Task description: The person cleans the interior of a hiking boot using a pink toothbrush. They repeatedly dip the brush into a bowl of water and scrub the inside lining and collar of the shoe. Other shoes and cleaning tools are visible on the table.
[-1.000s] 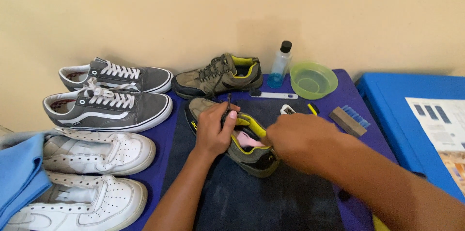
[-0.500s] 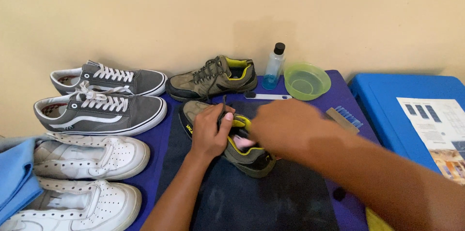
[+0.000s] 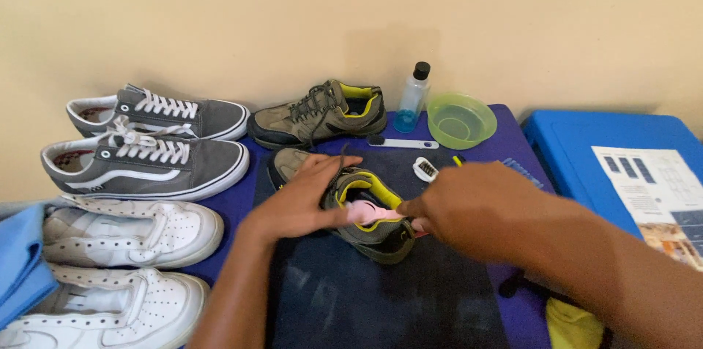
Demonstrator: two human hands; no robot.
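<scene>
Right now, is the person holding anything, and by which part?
Yes. The left hand grips the olive shoe over its laced front. The right hand holds a pink thing at the shoe's opening, by its near end.

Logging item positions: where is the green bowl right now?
In the head view, the green bowl sits at the table's far right, by the wall, just right of the small bottle.

Soft, even light falls from above and in front of me, bright enough without glare. Faint shadows sit behind the shoes on the wall (image 3: 512,19). My right hand (image 3: 476,210) smears with motion blur; edges bow slightly from the wide lens.
</scene>
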